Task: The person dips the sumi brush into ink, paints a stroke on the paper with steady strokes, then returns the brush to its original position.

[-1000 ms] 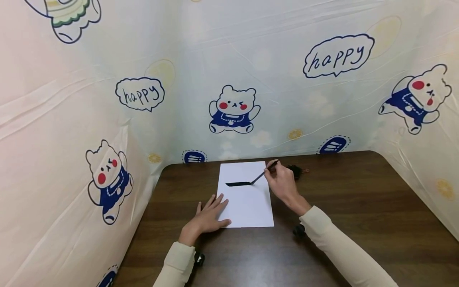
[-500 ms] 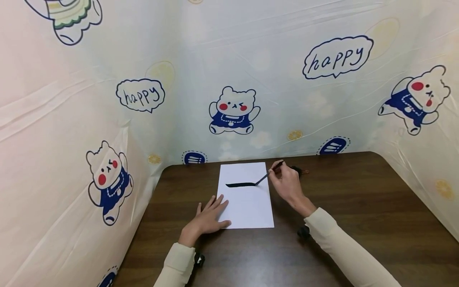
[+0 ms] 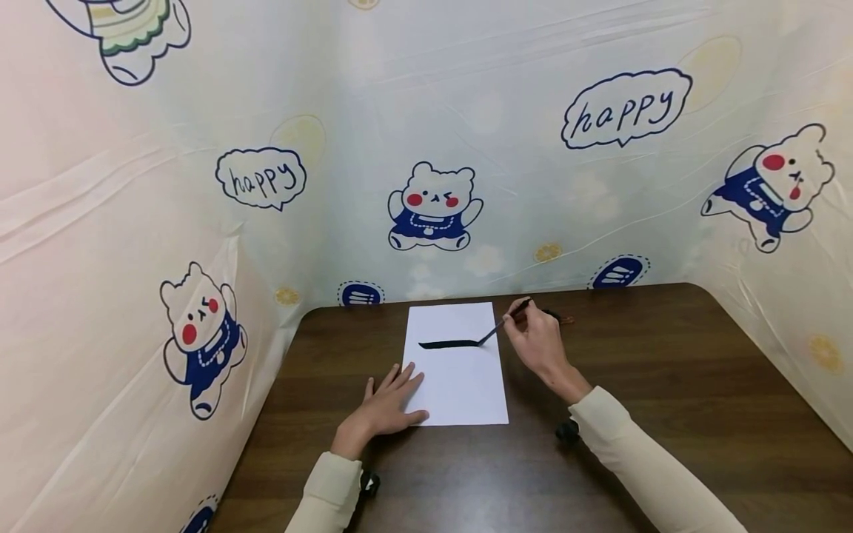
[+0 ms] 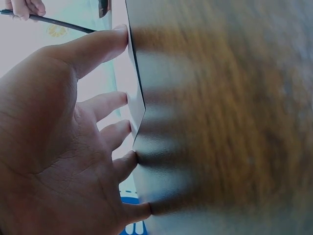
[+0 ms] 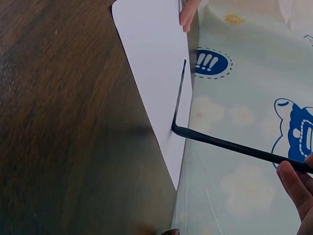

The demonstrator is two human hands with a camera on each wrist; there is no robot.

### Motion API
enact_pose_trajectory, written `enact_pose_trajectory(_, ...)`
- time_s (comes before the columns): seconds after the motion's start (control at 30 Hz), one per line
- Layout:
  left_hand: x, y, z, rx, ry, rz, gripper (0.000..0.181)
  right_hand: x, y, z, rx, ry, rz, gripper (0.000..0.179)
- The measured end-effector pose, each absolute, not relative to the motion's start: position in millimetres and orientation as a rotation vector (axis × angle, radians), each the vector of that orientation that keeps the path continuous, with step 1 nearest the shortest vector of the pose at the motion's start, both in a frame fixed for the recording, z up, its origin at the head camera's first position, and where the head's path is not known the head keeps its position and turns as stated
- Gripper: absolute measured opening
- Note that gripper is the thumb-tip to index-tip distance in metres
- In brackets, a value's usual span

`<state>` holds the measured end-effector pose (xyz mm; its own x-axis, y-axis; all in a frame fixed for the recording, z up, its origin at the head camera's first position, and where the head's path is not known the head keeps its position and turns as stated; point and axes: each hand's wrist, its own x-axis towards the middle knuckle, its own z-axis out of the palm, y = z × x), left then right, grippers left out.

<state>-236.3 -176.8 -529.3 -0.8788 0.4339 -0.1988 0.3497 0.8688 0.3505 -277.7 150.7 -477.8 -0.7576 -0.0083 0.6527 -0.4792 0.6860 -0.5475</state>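
Observation:
A white sheet of paper [image 3: 460, 389] lies on the table with a thick black line [image 3: 449, 344] across its upper half. My right hand [image 3: 541, 348] pinches a dark brush pen [image 5: 230, 145], its tip touching the paper at the line's right end. The pen slants up to the right in the head view. My left hand [image 3: 381, 411] has its fingers spread at the paper's lower left. In the left wrist view, its thumb [image 4: 100, 48] and some fingertips rest on the sheet, while the little finger touches the table.
The brown wooden table [image 3: 653, 370] extends on both sides of the paper. A small dark object with a reddish end [image 3: 566, 320] lies behind my right hand, mostly hidden. Patterned cloth [image 3: 520, 148] with bears hangs behind and at both sides.
My right hand has moved slightly right with the brush pen, and the black line has grown longer toward the right. My left hand has stayed in place.

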Motion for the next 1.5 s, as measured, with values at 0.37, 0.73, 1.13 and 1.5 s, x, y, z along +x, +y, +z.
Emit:
enact_pose_trajectory(0.37, -236, -178, -532, 0.586, 2.774, 0.443, 0.080, -277, 156, -479, 0.369, -2.264, 0.955, 0.010)
enact_pose_trajectory(0.73, -236, -178, -529, 0.591, 2.774, 0.460, 0.080, -278, 159, -476, 0.397, -2.254, 0.945, 0.009)
enact_pose_trajectory(1.13, -234, -176, -526, 0.592, 2.772, 0.480, 0.079, -275, 162, -472, 0.393, -2.277, 0.920, 0.009)
enact_pose_trajectory(1.5, -235, -177, -527, 0.603, 2.769, 0.486, 0.079, -272, 165, -471, 0.398, -2.257, 0.912, 0.009)
